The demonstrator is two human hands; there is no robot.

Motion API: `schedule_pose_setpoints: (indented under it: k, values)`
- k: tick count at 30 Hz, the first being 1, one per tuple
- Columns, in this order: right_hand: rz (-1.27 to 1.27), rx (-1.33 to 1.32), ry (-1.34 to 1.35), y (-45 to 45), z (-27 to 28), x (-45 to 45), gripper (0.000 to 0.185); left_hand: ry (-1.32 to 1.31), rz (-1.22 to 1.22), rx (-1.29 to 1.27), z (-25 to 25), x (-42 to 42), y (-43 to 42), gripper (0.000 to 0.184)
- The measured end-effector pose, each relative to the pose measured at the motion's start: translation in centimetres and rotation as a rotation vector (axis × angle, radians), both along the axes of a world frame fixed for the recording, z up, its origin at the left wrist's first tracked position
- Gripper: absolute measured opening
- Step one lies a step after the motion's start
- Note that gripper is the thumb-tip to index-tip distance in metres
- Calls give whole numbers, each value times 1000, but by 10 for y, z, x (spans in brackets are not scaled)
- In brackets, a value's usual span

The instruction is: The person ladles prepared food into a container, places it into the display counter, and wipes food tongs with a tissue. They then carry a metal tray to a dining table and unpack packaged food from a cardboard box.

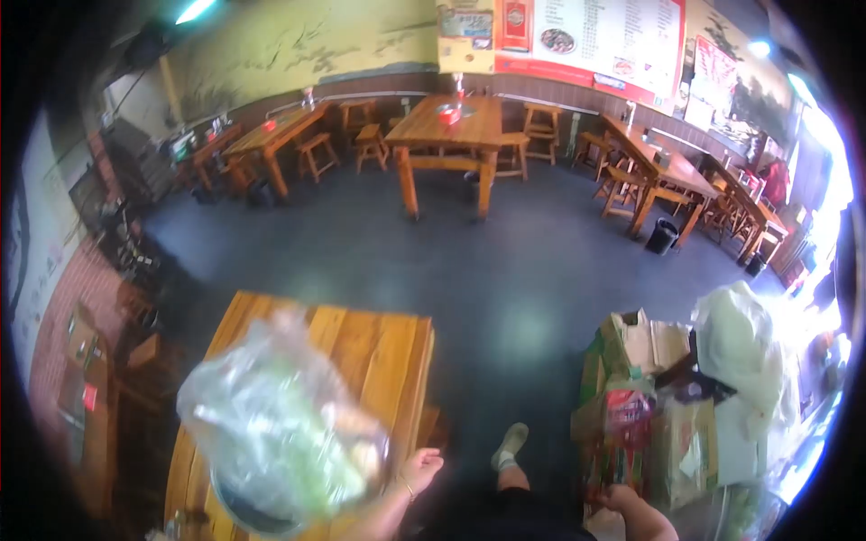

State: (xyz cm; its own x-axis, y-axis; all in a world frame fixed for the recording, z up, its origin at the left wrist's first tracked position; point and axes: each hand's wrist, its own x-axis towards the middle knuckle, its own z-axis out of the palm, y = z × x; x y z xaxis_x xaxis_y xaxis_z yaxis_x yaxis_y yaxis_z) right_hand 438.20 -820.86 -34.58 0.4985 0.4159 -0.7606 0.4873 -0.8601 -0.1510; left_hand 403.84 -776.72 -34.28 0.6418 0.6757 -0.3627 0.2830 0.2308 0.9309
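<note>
My left hand (pixel 422 470) is beside the right edge of a wooden table (pixel 383 361), its fingers loosely curled with nothing visible in them. A thin bracelet circles that wrist. Close to this forearm, a large clear plastic bag (pixel 271 415) with pale green contents stands on the table; what is inside is blurred. Under the bag shows part of a dark round container (pixel 248 509). My right hand (pixel 618 498) is low at the right, in front of stacked cardboard boxes (pixel 631 347). Its fingers are partly hidden and blurred, and I cannot make out anything held.
A foot in a light sock (pixel 511 444) is on the dark floor (pixel 361 243) between table and boxes. A white plastic bag (pixel 744 347) tops the boxes. Farther off are a wooden dining table (pixel 451 122), several stools and a black bin (pixel 663 236).
</note>
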Motion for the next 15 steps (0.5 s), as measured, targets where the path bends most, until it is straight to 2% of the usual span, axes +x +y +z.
schedule_pose_setpoints:
  k: [1,3,5,8,9,10,11,13,15]
  values:
    - [-37,-120,25,1,-11,29,37,30,-24,59,4,35,21,35]
    - [-101,-224,37,7,-4,83,41,65,28,-14,9,98,55,35]
    - [-154,-134,-225,34,-15,135,43,42,122,-96,-5,150,83,34]
    - [-245,-39,-200,117,-17,224,42,183,11,-99,3,208,124,36]
    - [-280,-15,-179,143,-16,260,40,202,-66,54,16,223,135,38]
    - [-339,22,-255,178,-18,291,40,199,-37,37,22,236,146,38]
    - [-256,63,-259,212,-20,317,38,192,-8,24,24,246,160,38]
    - [-158,125,-220,310,10,362,36,170,75,64,14,267,195,38]
    - [-80,175,-169,392,12,406,36,89,287,-85,-3,280,225,34]
